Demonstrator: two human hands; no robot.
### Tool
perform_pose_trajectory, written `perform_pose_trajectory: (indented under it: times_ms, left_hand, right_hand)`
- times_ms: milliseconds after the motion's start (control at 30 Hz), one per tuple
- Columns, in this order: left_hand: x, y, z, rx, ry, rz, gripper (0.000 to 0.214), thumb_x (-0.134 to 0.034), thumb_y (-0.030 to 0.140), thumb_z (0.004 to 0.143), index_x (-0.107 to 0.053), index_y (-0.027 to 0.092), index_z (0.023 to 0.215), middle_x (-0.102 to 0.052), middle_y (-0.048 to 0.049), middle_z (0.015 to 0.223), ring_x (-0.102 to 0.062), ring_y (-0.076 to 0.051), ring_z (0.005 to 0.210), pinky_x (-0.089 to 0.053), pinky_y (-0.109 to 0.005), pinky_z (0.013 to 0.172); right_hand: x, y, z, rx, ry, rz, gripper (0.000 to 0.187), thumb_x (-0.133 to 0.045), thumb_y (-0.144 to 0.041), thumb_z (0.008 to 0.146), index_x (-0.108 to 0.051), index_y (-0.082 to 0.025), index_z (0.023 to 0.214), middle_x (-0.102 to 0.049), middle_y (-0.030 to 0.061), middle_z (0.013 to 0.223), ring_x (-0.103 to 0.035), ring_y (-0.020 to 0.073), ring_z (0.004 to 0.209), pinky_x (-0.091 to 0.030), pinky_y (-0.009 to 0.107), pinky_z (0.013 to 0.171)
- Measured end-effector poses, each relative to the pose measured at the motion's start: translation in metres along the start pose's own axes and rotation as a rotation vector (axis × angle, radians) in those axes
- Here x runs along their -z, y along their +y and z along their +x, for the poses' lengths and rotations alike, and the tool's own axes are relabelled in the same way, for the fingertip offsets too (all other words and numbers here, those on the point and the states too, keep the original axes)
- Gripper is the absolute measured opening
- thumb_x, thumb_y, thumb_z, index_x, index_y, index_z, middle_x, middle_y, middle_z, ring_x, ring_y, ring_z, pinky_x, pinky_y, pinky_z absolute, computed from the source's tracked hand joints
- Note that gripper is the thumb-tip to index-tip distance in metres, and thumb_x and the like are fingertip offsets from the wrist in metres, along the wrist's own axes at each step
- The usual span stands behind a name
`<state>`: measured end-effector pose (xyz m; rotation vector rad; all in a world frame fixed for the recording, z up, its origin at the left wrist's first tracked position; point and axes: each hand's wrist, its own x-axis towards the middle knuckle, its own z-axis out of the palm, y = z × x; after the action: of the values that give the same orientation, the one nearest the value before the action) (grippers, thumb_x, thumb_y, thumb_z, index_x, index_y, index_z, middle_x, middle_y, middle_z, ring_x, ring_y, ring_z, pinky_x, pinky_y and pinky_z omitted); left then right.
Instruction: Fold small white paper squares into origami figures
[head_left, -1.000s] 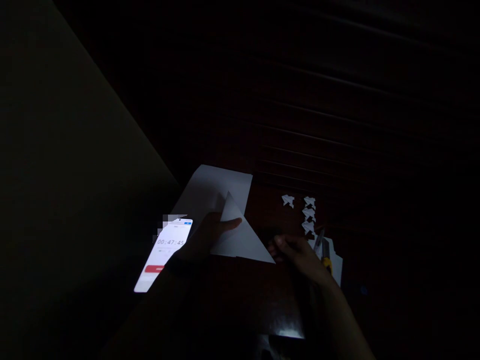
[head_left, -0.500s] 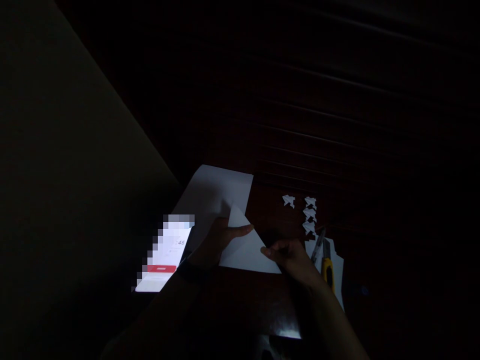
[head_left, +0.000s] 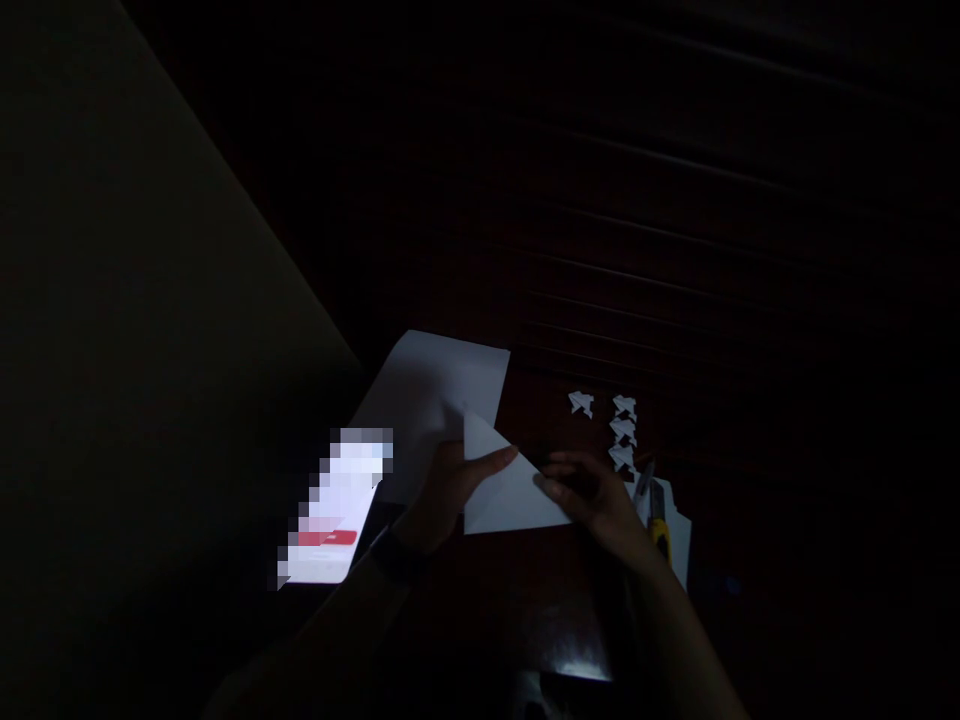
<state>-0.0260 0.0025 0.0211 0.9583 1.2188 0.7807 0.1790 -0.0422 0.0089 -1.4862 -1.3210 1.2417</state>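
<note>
The scene is very dark. My left hand [head_left: 450, 490] pinches the left side of a folded white paper triangle [head_left: 506, 495], thumb lying across it. My right hand [head_left: 592, 495] is closed on the triangle's right corner. The triangle lies over the near edge of a flat white sheet [head_left: 435, 390] on the dark wooden table [head_left: 555, 590].
A lit phone [head_left: 337, 510] with a red bar lies left of my left hand. Several small folded white paper figures [head_left: 621, 430] stand in a row at the right. Behind my right hand lie a yellow utility knife [head_left: 658, 520], a slim metal tool and more white paper.
The triangle has been turned and drawn in, its right corner now shorter. My right hand moved left onto that corner and closed on it. My left hand shifted slightly right.
</note>
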Motion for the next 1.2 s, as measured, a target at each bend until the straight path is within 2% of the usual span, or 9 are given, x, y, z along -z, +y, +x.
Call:
perform_pose_trajectory:
  times_ms: [67,167,333,400,533,600,867,1067,1200]
  left_hand:
    - [-0.007,-0.009,0.000,-0.028,-0.064,-0.031,0.035,-0.070,0.042,0.069,-0.067,0.013,0.089,-0.071,-0.0093,0.088,-0.067,-0.023,0.075,-0.052,-0.031,0.061]
    - [0.002,-0.003,0.003,-0.048,-0.134,0.004,0.031,-0.068,0.042,0.072,-0.068,0.012,0.079,-0.071,-0.0086,0.079,-0.067,-0.022,0.072,-0.053,-0.030,0.062]
    - [0.032,0.025,0.010,-0.078,-0.003,-0.035,0.026,-0.068,0.038,0.072,-0.070,0.014,0.082,-0.072,-0.0089,0.086,-0.068,-0.021,0.083,-0.054,-0.032,0.078]
    - [0.034,0.029,0.009,-0.067,-0.143,0.061,0.028,-0.065,0.039,0.075,-0.072,0.014,0.083,-0.073,-0.0107,0.086,-0.068,-0.021,0.082,-0.054,-0.032,0.075]
    - [0.021,0.016,0.003,-0.144,-0.701,0.396,0.027,-0.065,0.039,0.075,-0.075,0.020,0.091,-0.074,-0.0073,0.089,-0.068,-0.020,0.079,-0.050,-0.026,0.067]
    - [0.012,0.002,0.002,-0.179,-0.812,0.521,0.023,-0.066,0.038,0.073,-0.076,0.022,0.087,-0.074,-0.0042,0.080,-0.067,-0.018,0.070,-0.046,-0.023,0.059]
    - [-0.003,-0.031,0.003,-0.254,-0.818,0.605,0.018,-0.062,0.029,0.076,-0.076,0.018,0.072,-0.070,-0.0024,0.062,-0.056,-0.012,0.051,-0.037,-0.020,0.047]
    - [0.009,-0.022,0.002,-0.169,-0.834,0.520,0.016,-0.063,0.025,0.074,-0.076,0.021,0.081,-0.074,-0.0040,0.080,-0.066,-0.018,0.072,-0.048,-0.024,0.063]
    - [0.021,-0.009,0.000,-0.152,-0.799,0.528,0.014,-0.063,0.024,0.073,-0.076,0.021,0.080,-0.074,-0.0048,0.080,-0.068,-0.019,0.073,-0.050,-0.025,0.066]
  right_hand:
    - [-0.009,0.000,0.001,-0.082,-0.101,-0.019,0.035,-0.065,-0.047,0.075,-0.066,-0.017,0.092,-0.068,0.0035,0.080,-0.060,0.0173,0.071,-0.045,0.026,0.061]
    - [0.000,0.004,0.000,-0.146,-0.134,-0.118,0.036,-0.064,-0.050,0.075,-0.065,-0.014,0.069,-0.061,0.0007,0.063,-0.051,0.0123,0.056,-0.036,0.023,0.050]
    - [0.029,0.006,-0.003,-0.153,-0.400,-0.250,0.037,-0.063,-0.050,0.075,-0.064,-0.015,0.063,-0.046,-0.0048,0.053,-0.038,0.0086,0.051,-0.027,0.022,0.048]
    - [0.032,0.006,-0.004,-0.138,-0.511,-0.296,0.035,-0.062,-0.047,0.077,-0.064,-0.016,0.062,-0.044,-0.0054,0.053,-0.036,0.0084,0.051,-0.026,0.022,0.048]
    - [0.027,0.010,-0.004,-0.145,-0.667,-0.346,0.031,-0.064,-0.044,0.075,-0.067,-0.015,0.065,-0.046,-0.0053,0.053,-0.036,0.0085,0.051,-0.028,0.021,0.049]
    - [0.024,0.011,-0.005,-0.154,-0.691,-0.361,0.030,-0.065,-0.044,0.073,-0.068,-0.015,0.065,-0.047,-0.0051,0.052,-0.036,0.0085,0.050,-0.028,0.021,0.048]
    - [0.021,0.010,-0.003,-0.138,-0.691,-0.356,0.026,-0.065,-0.042,0.074,-0.070,-0.016,0.069,-0.053,-0.0040,0.057,-0.039,0.0091,0.052,-0.031,0.022,0.051]
    - [0.031,0.004,-0.006,-0.169,-0.639,-0.314,0.024,-0.067,-0.040,0.072,-0.071,-0.017,0.066,-0.053,-0.0043,0.054,-0.039,0.0095,0.051,-0.029,0.023,0.050]
    - [0.040,-0.001,-0.009,-0.177,-0.601,-0.307,0.024,-0.067,-0.040,0.071,-0.073,-0.017,0.067,-0.057,-0.0024,0.056,-0.043,0.0109,0.054,-0.033,0.024,0.053]
